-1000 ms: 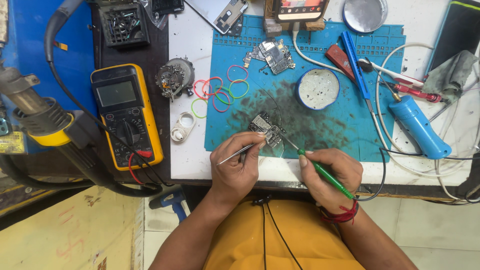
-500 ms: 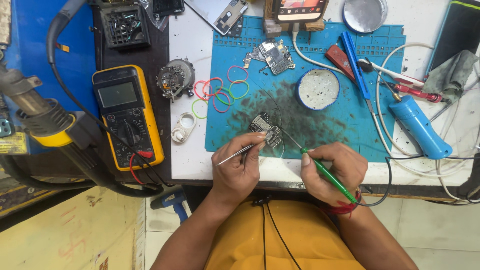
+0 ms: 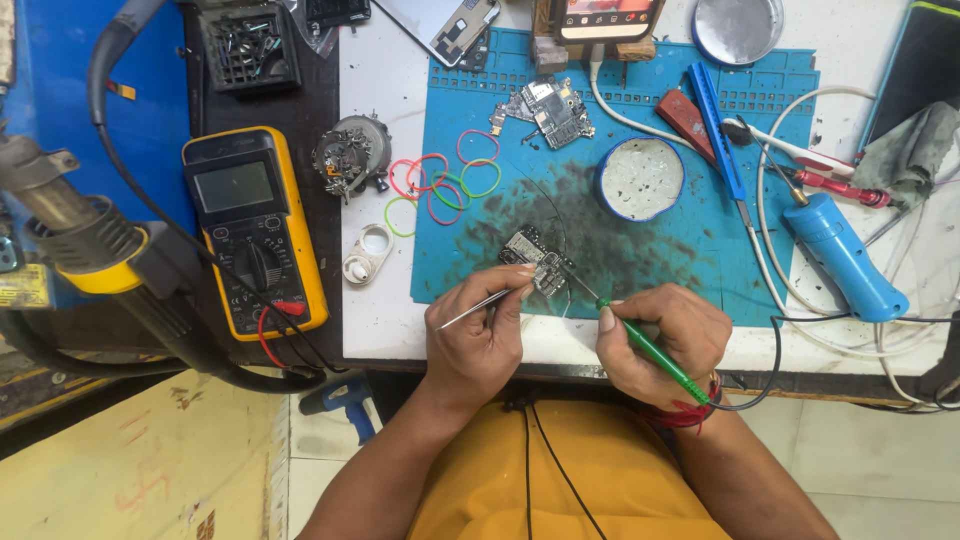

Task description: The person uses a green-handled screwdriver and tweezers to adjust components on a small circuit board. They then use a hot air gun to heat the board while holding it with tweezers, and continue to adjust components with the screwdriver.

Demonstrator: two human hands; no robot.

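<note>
Small circuit board (image 3: 537, 258) sits on the near edge of the blue mat (image 3: 690, 250), right on the dark sooty patch, just beyond both hands. Left hand (image 3: 478, 335) has its fingers pinched narrow around tweezers (image 3: 478, 308), tips pointing right and up to the board's near-left corner (looks like touching, but too small to be sure). Right hand (image 3: 660, 340) is curled tight around a green soldering iron (image 3: 650, 350), held like a pen, thin tip slanting up-left onto the board's right side. Its black cable loops off to the right.

Around it: a round tin (image 3: 640, 178) of whitish stuff sits farther back on the mat, a second board (image 3: 550, 108) at the far end, and a scatter of coloured rubber bands (image 3: 440, 185) lies across the mat's left edge. Yellow multimeter (image 3: 252, 225) is off to the left on the dark bench, with a hot-air gun (image 3: 75, 225) further left. Blue cylindrical tool (image 3: 843, 258) lies to the right, half off the mat, among white cables.
</note>
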